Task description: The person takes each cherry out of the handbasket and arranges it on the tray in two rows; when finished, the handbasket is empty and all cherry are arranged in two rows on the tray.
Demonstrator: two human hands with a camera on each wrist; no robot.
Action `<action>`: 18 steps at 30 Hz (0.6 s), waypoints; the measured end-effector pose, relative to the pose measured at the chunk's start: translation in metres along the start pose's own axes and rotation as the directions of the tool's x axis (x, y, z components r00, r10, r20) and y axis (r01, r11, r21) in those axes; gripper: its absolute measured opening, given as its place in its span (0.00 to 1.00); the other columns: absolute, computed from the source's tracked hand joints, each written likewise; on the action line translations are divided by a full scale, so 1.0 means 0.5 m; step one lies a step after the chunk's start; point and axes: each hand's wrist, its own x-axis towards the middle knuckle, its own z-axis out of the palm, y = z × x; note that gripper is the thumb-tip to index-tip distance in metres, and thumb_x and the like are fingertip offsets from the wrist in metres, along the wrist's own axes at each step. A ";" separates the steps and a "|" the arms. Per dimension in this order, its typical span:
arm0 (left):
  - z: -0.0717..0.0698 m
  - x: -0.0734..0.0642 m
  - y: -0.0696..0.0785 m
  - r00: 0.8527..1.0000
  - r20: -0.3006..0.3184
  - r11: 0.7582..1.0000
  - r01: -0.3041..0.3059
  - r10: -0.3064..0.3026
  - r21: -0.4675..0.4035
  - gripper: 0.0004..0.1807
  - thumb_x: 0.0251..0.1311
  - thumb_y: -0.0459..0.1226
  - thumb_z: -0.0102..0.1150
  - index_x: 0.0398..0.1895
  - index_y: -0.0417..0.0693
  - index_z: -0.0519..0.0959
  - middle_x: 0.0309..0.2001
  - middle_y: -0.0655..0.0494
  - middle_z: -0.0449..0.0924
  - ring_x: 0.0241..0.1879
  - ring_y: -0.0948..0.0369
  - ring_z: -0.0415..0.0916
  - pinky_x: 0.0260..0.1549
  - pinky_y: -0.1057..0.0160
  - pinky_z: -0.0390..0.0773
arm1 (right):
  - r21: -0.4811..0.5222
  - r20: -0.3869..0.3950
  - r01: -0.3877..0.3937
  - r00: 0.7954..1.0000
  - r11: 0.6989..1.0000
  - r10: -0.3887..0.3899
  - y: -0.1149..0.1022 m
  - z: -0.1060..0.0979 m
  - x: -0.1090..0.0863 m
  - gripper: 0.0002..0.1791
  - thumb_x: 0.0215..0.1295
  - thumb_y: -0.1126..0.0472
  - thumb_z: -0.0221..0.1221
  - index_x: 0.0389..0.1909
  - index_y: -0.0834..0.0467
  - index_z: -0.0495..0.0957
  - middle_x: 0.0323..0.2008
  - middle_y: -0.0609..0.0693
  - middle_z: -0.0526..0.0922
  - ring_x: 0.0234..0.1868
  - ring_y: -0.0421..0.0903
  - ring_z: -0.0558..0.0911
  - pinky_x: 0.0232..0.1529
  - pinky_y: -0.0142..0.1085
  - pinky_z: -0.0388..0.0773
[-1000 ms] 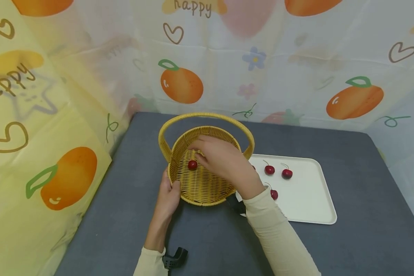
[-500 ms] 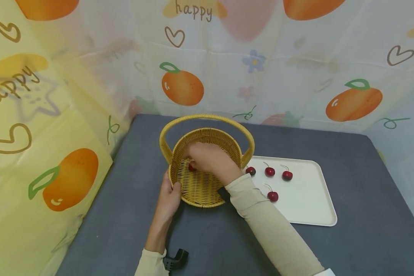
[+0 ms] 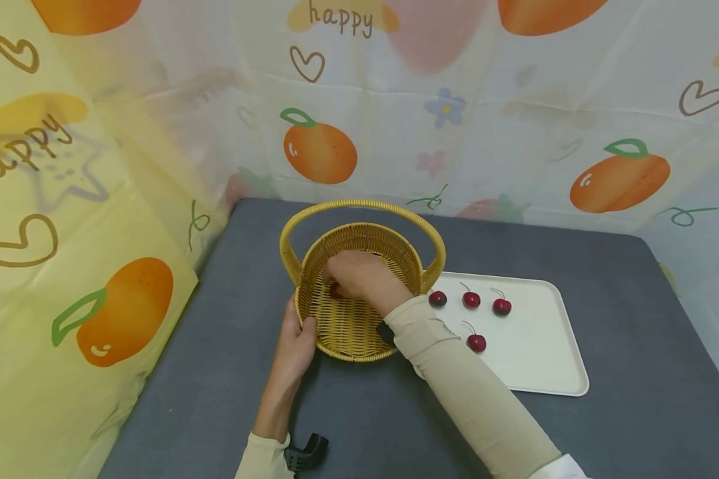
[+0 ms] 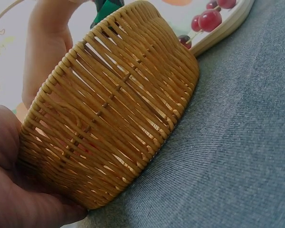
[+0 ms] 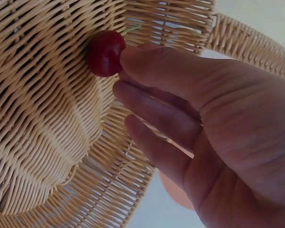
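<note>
A round yellow wicker basket (image 3: 349,336) with a tall arched handle stands on the dark table. My left hand (image 3: 296,344) grips its left rim, thumb over the edge; the left wrist view shows the woven side wall (image 4: 109,102) close up. Inside the basket is my right hand (image 3: 359,273), reaching in from the right. In the right wrist view, its thumb and forefinger pinch a dark red cherry (image 5: 104,53) at one side, against the weave. A thin green stem shows beside the thumb. From the head camera, that hand covers most of the cherry (image 3: 335,291).
To the right of the basket lies a white rectangular tray (image 3: 539,346), partly behind the basket and right sleeve. Several stemmed cherries, one of them a near cherry (image 3: 476,343), lie on its left half. A fruit-print curtain (image 3: 389,153) hangs behind the table.
My right hand has moved lower into the basket, onto the cherry that lay uncovered there. The left hand keeps its grip on the rim. The tray's cherries have stayed put.
</note>
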 end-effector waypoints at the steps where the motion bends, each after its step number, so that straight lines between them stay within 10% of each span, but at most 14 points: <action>1: 0.000 0.000 0.000 1.000 -0.001 1.000 -0.001 0.001 0.000 0.37 0.78 0.26 0.36 0.87 0.48 0.45 0.83 0.45 0.50 0.80 0.49 0.53 0.76 0.43 0.56 | -0.007 0.001 0.004 1.000 1.000 -0.004 0.000 0.002 0.002 0.05 0.71 0.61 0.69 0.37 0.51 0.92 0.33 0.43 0.86 0.34 0.42 0.80 0.40 0.37 0.79; 18: -0.002 -0.002 0.000 1.000 -0.006 1.000 0.008 -0.008 0.010 0.37 0.78 0.26 0.37 0.87 0.49 0.45 0.83 0.45 0.51 0.80 0.49 0.54 0.75 0.44 0.57 | -0.009 0.011 -0.010 1.000 1.000 0.010 0.001 0.019 0.018 0.09 0.71 0.66 0.66 0.32 0.54 0.92 0.28 0.44 0.84 0.31 0.43 0.75 0.36 0.35 0.75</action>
